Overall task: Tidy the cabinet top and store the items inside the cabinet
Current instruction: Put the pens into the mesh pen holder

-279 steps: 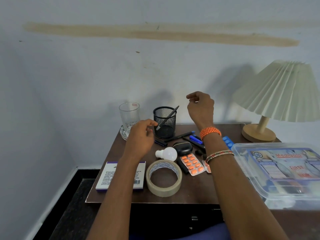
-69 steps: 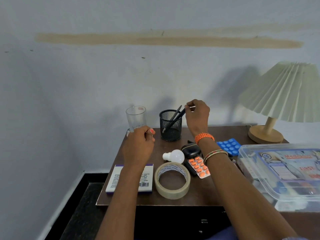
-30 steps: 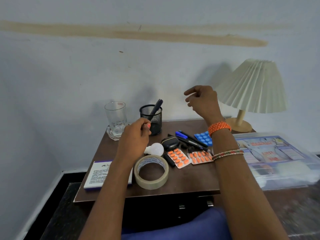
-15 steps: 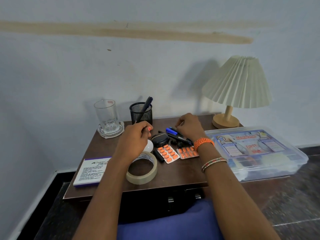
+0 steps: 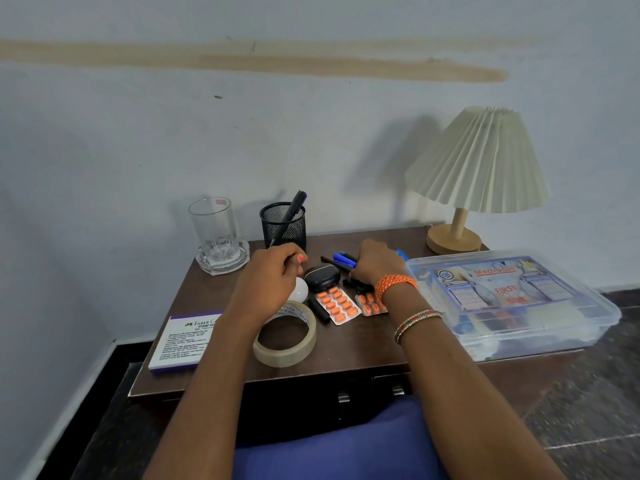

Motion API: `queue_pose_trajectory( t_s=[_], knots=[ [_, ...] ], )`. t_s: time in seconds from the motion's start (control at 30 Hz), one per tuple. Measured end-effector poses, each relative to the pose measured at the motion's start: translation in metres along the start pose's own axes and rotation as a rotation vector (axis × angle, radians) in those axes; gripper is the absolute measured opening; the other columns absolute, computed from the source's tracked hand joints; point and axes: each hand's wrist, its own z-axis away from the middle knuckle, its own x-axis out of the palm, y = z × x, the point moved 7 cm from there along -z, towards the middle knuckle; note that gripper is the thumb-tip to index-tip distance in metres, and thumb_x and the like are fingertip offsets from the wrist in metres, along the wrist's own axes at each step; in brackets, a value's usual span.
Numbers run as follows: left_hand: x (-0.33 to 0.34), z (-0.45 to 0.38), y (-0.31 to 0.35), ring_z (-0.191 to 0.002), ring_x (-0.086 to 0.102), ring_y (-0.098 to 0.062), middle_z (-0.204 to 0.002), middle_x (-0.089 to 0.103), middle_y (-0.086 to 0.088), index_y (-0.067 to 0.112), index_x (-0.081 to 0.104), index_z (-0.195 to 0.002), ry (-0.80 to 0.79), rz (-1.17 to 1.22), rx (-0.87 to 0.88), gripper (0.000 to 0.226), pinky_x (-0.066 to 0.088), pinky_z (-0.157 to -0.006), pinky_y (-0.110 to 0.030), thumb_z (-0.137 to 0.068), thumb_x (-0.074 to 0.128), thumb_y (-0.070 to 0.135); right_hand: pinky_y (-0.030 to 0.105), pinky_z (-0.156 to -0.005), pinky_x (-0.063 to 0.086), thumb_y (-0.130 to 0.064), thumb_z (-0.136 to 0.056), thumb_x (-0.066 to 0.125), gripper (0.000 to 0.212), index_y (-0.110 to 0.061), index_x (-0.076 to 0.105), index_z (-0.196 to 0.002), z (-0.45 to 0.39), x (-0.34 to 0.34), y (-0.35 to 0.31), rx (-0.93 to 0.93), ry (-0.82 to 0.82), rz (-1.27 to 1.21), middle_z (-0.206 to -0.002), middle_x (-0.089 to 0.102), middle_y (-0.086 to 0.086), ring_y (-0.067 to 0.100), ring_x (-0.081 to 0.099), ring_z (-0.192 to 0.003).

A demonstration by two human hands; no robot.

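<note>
Surface [image 5: 349, 351]: dark brown cabinet top, against wall.
Left hand [image 5: 266, 282]: raised over the bulb [image 5: 300, 291]; fingers curled loosely, thumb meets fingertips, nothing seen held.
Right hand [image 5: 375, 263]: down on the pens [image 5: 341, 259] at centre-back; fingers curled over them, grip itself hidden, can't tell if closed on one.
Pens: black and blue, lying flat btwn holder and box.
Holder [image 5: 284, 225]: black mesh cup, back centre, pen leaning inside.
Glass [image 5: 214, 225]: clear, upright in a glass dish, back left.
Case [image 5: 322, 278]: small black oval, just L of right hand.
Pills [image 5: 337, 304]: two orange blister strips, centre, side by side.
Tape [image 5: 285, 336]: beige roll, flat, front centre, partly under left wrist.
Pad box [image 5: 181, 337]: white/purple, front-left corner.
Lamp [image 5: 476, 168]: pleated cream shade, wood base, back right.
Box [image 5: 512, 303]: clear plastic first-aid box, lid on, R side, overhanging the surface edge.
</note>
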Motion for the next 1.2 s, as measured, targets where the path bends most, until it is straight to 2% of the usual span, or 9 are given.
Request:
queue_pose_trajectory(
  t_s=[0.2,0.33,0.57,0.73,0.83,1.03,1.2],
  knots=[
    [-0.0015,0.0006,0.0018,-0.077,0.06,-0.007,-0.083,0.069,0.004,0.02,0.066,-0.101,-0.002,-0.008,0.005,0.019,0.049,-0.071,-0.028,-0.096,0.048,0.019,0.035,-0.077,0.048,-0.022,-0.082,0.068,0.039,-0.009,0.054,-0.116,0.0022,-0.0022,-0.0036,-0.006,0.001,0.002,-0.118,0.061,0.013,0.03,0.06,-0.106],
    [-0.0006,0.0011,0.002,-0.081,0.062,-0.009,-0.085,0.069,0.004,0.021,0.065,-0.102,-0.013,-0.016,0.001,0.019,0.051,-0.075,-0.031,-0.096,0.048,0.019,0.037,-0.082,0.048,-0.021,-0.083,0.067,0.041,-0.008,0.053,-0.119,0.0037,-0.0031,-0.0039,-0.015,0.008,0.025,-0.122,0.059,0.014,0.032,0.058,-0.11],
    [-0.0003,0.001,0.001,-0.08,0.061,-0.008,-0.084,0.068,0.005,0.022,0.065,-0.102,-0.017,-0.02,-0.001,0.018,0.05,-0.074,-0.029,-0.096,0.048,0.02,0.033,-0.075,0.045,-0.028,-0.08,0.072,0.049,-0.008,0.051,-0.12,0.0056,0.0004,-0.0027,-0.016,-0.039,0.026,-0.12,0.059,0.012,0.029,0.059,-0.107],
    [-0.0006,0.0014,0.0002,-0.077,0.061,-0.007,-0.082,0.069,0.006,0.021,0.066,-0.099,-0.004,-0.001,-0.003,0.018,0.048,-0.071,-0.028,-0.096,0.048,0.02,0.037,-0.083,0.049,-0.021,-0.079,0.072,0.044,-0.007,0.054,-0.116,0.0049,-0.0022,0.0005,-0.002,-0.013,-0.036,-0.12,0.059,0.015,0.033,0.059,-0.109],
    [-0.0003,0.001,0.0001,-0.078,0.061,-0.007,-0.083,0.068,0.005,0.021,0.065,-0.1,-0.011,-0.007,-0.005,0.018,0.047,-0.071,-0.025,-0.096,0.048,0.021,0.037,-0.083,0.048,-0.024,-0.078,0.073,0.046,-0.007,0.053,-0.115,0.0046,-0.0031,0.0001,-0.011,-0.018,-0.063,-0.12,0.058,0.015,0.033,0.059,-0.108],
    [0.0002,0.001,0.0009,-0.078,0.06,-0.006,-0.082,0.068,0.006,0.022,0.065,-0.1,-0.021,-0.022,-0.006,0.019,0.048,-0.073,-0.026,-0.096,0.047,0.02,0.038,-0.084,0.053,-0.024,-0.081,0.071,0.036,-0.005,0.062,-0.11,0.0015,-0.0014,-0.0017,-0.001,-0.053,-0.114,-0.112,0.064,0.015,0.03,0.062,-0.103],
    [0.0003,0.0014,0.0014,-0.077,0.06,-0.006,-0.083,0.067,0.006,0.021,0.064,-0.102,-0.026,-0.034,-0.002,0.019,0.047,-0.071,-0.025,-0.096,0.046,0.021,0.036,-0.083,0.048,-0.029,-0.089,0.063,0.035,-0.003,0.059,-0.111,0.0001,-0.0054,-0.0072,-0.027,-0.014,-0.15,-0.114,0.062,0.016,0.031,0.058,-0.107]
  ],
)
